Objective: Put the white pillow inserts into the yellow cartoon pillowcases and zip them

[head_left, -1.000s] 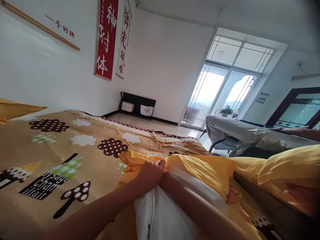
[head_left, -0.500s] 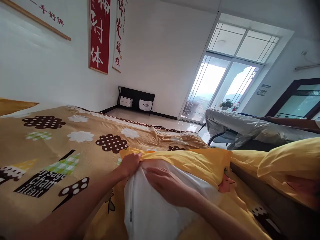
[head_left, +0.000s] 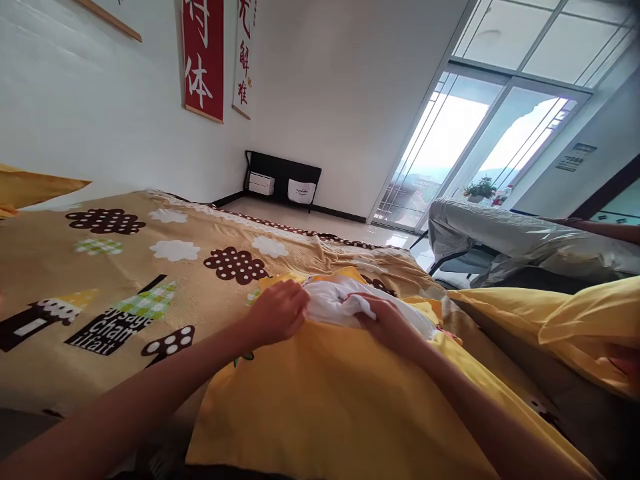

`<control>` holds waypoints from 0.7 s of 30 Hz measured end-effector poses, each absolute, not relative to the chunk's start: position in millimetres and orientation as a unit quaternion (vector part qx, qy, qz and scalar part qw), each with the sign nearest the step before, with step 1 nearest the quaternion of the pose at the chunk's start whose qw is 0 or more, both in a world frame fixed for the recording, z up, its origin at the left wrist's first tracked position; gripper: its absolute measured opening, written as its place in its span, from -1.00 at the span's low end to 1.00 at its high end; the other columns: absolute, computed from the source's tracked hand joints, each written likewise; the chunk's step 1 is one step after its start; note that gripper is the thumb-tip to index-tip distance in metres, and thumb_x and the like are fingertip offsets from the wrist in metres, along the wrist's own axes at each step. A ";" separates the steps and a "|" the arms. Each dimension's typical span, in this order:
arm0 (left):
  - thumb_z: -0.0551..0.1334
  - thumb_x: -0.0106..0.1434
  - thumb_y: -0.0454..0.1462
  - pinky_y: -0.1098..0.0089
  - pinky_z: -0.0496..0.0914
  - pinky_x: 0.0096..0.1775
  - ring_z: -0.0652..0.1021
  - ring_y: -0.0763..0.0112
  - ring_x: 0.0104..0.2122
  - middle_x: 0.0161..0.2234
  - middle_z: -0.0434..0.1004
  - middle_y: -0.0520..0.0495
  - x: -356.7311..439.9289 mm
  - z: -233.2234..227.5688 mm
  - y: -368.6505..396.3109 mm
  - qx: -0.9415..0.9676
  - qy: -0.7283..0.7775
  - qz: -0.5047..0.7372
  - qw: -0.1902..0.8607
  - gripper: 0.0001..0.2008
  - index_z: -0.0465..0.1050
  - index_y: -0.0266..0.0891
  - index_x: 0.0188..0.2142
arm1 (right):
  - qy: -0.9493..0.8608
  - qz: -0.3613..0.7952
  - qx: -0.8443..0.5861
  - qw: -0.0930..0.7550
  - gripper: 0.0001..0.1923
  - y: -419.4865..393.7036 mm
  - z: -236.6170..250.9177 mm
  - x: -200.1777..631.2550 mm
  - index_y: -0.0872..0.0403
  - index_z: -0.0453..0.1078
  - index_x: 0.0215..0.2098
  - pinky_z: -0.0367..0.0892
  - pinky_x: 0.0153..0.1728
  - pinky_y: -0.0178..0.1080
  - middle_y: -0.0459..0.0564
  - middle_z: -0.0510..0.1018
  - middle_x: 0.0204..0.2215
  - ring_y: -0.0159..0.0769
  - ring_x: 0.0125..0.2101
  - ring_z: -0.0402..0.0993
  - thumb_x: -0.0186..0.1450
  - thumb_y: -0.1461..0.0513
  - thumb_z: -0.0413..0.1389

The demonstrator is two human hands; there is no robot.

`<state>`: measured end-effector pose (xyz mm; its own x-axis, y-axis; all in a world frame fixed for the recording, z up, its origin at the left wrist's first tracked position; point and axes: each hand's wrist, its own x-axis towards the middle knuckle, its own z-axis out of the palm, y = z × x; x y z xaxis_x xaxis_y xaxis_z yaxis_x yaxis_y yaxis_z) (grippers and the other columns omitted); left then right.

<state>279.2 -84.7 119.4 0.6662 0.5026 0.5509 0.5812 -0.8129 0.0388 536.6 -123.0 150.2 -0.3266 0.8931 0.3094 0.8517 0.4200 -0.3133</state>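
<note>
Bedroom with white walls and a glazed balcony door (head_left: 453, 157); a tan patterned blanket (head_left: 100, 280) was spread over the bed.

Left hand (head_left: 278, 312) was seen curled at the near-left side of the pillowcase opening, fingers closed on the yellow pillowcase (head_left: 325, 407) edge. Right hand (head_left: 393, 327) was laid just beside it to the right, fingers bent down onto the white pillow (head_left: 333, 301); whether cloth was pinched under it could not be told.

Pillow end was exposed directly ahead of both hands, between them, bunched and wrinkled. The rest was covered by the pillowcase, whose long axis ran from the opening back toward the wearer. Both hands were about equally near the opening, the left slightly farther forward.

Another yellow pillow (head_left: 575, 320) was noted well apart at right; a grey-covered chair (head_left: 505, 243) beyond; red scrolls (head_left: 204, 60) on the wall.
</note>
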 end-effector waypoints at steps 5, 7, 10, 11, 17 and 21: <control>0.06 0.32 -0.26 0.19 0.31 0.01 0.43 0.14 -0.01 0.04 0.41 -0.28 292.9 112.6 -108.1 -0.949 -0.167 -0.251 0.090 -0.64 0.25 -0.33 0.09 | -0.796 0.100 -0.570 0.180 -0.73 -99.8 163.6 555.5 0.09 0.43 -0.42 0.27 -0.34 -0.27 -0.04 0.52 -0.44 -0.27 -0.41 0.39 0.24 0.10 0.00; 0.08 0.33 -0.22 0.15 0.32 0.03 0.43 0.10 0.02 0.04 0.41 -0.31 301.9 108.7 -104.3 -0.946 -0.210 -0.242 0.056 -0.61 0.25 -0.35 0.10 | -0.795 0.116 -0.571 0.167 -0.70 -97.8 161.7 562.7 0.09 0.43 -0.42 0.25 -0.37 -0.29 -0.05 0.50 -0.45 -0.30 -0.43 0.35 0.24 0.06 0.01; 0.13 0.31 -0.13 0.17 0.37 -0.03 0.51 0.14 -0.11 -0.12 0.51 -0.22 308.1 105.7 -96.2 -0.951 -0.238 -0.200 0.013 -0.71 0.39 -0.30 -0.12 | -0.790 0.128 -0.580 0.149 -0.70 -98.3 157.5 572.5 0.07 0.42 -0.43 0.24 -0.39 -0.29 -0.05 0.51 -0.44 -0.29 -0.42 0.33 0.25 0.06 -0.01; 0.15 0.30 -0.11 0.19 0.38 -0.04 0.53 0.16 -0.15 -0.18 0.52 -0.20 307.8 105.4 -95.1 -0.955 -0.234 -0.183 0.011 -0.73 0.41 -0.29 -0.19 | -0.788 0.132 -0.585 0.139 -0.71 -99.1 156.3 574.3 0.07 0.42 -0.44 0.24 -0.38 -0.28 -0.05 0.51 -0.44 -0.29 -0.42 0.33 0.25 0.08 -0.02; 0.18 0.24 -0.18 0.17 0.40 -0.17 0.58 0.15 -0.36 -0.37 0.59 -0.19 289.0 98.1 -102.5 -0.976 -0.203 -0.067 0.036 -0.79 0.49 -0.28 -0.30 | -0.797 0.169 -0.572 0.096 -0.77 -107.2 157.1 561.0 0.07 0.39 -0.48 0.24 -0.34 -0.28 -0.05 0.50 -0.48 -0.29 -0.41 0.35 0.23 0.19 -0.04; 0.27 0.15 -0.11 0.04 0.32 -0.03 0.57 0.12 -0.36 -0.43 0.60 -0.18 279.7 88.8 -103.1 -0.969 -0.242 -0.029 0.042 -0.76 0.53 -0.26 -0.41 | -0.810 0.172 -0.554 0.082 -0.75 -111.5 161.7 543.1 0.08 0.31 -0.52 0.18 -0.40 -0.32 -0.10 0.41 -0.54 -0.36 -0.47 0.26 0.24 0.18 -0.08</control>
